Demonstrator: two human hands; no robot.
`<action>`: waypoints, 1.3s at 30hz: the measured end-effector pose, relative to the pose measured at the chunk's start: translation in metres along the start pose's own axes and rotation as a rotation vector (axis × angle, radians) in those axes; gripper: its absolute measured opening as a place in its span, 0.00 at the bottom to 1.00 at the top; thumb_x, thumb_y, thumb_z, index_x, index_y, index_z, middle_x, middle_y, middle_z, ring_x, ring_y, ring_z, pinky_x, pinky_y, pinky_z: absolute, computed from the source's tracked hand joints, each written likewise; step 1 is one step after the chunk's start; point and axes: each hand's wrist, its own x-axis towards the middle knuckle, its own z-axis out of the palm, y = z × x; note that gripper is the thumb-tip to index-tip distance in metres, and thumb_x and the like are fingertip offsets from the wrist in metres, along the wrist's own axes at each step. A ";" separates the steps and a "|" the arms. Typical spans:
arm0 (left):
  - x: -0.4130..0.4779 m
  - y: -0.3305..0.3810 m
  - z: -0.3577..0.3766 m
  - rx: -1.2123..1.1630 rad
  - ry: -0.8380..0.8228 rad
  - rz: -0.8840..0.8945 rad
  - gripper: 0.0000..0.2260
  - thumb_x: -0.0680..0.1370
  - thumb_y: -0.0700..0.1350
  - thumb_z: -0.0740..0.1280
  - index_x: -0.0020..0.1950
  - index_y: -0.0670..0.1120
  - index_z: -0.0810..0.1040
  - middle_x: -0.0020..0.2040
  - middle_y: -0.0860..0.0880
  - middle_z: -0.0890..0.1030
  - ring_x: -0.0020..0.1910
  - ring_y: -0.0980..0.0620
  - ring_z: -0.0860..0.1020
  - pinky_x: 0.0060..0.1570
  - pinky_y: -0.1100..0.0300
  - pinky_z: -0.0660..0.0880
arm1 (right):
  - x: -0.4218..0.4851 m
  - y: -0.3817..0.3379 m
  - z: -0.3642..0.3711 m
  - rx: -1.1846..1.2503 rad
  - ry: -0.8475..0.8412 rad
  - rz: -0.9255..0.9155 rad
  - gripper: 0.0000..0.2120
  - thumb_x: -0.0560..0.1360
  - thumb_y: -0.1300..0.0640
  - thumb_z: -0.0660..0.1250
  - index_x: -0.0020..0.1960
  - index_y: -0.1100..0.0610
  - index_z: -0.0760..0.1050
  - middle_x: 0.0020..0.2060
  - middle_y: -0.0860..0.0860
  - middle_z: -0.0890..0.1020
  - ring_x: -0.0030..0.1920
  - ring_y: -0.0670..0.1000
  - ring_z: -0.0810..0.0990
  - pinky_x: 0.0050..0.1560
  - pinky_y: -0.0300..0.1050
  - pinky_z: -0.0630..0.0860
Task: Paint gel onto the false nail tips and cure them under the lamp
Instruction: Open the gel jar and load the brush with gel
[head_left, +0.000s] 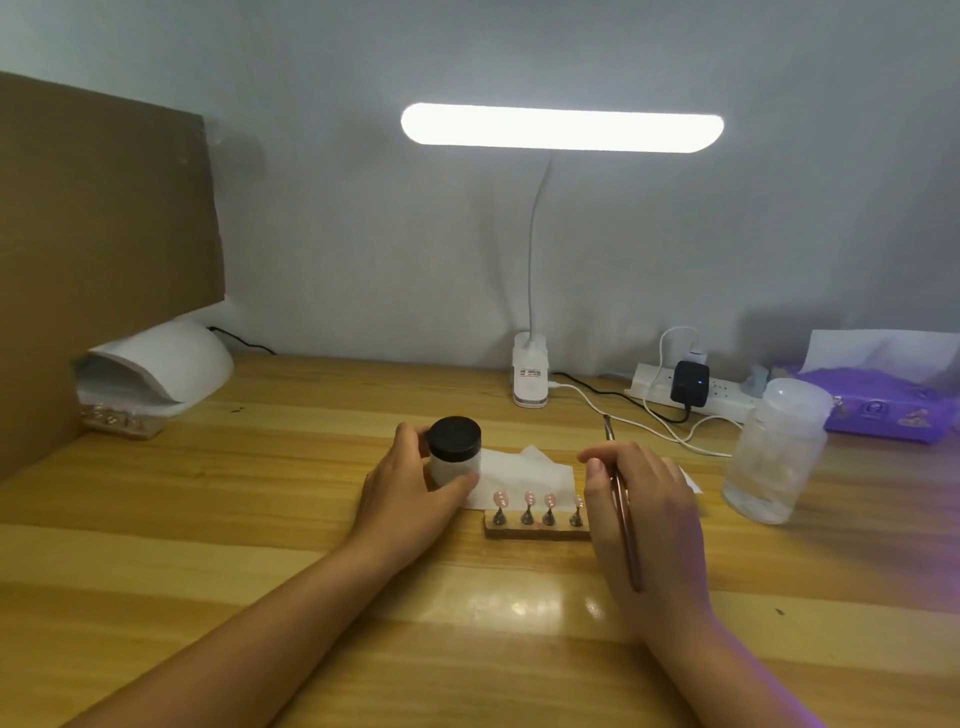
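Gripping the capped gel jar (453, 451), your left hand (410, 488) curls round it; your right hand (644, 514) pinches the brush (626, 525) beside the nail tips (530, 500) on their stand (537, 526); the jar probably needs uncapping next.

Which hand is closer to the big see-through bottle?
The right hand. It holds a brush just left of the clear bottle, not touching it. The left hand grips the black-lidded jar farther left, past the nail tips.
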 end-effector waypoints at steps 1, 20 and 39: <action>-0.002 0.003 -0.001 -0.025 0.037 0.040 0.22 0.73 0.51 0.75 0.61 0.53 0.68 0.60 0.56 0.76 0.60 0.55 0.74 0.49 0.65 0.69 | 0.000 -0.001 0.000 -0.012 -0.001 0.003 0.15 0.78 0.48 0.54 0.50 0.51 0.77 0.42 0.44 0.79 0.44 0.50 0.76 0.44 0.50 0.72; -0.030 0.028 0.007 0.247 0.210 0.824 0.24 0.72 0.55 0.68 0.63 0.47 0.67 0.59 0.45 0.77 0.56 0.48 0.74 0.53 0.53 0.73 | -0.006 -0.019 0.004 -0.087 0.012 -0.135 0.25 0.69 0.33 0.64 0.53 0.51 0.76 0.42 0.42 0.79 0.44 0.45 0.76 0.52 0.46 0.65; -0.038 0.034 0.005 0.217 0.163 0.890 0.22 0.73 0.53 0.70 0.62 0.46 0.68 0.57 0.47 0.77 0.53 0.49 0.74 0.51 0.58 0.69 | -0.005 -0.031 -0.013 -0.029 -0.109 -0.073 0.23 0.69 0.39 0.64 0.52 0.56 0.75 0.37 0.47 0.80 0.37 0.52 0.79 0.41 0.55 0.79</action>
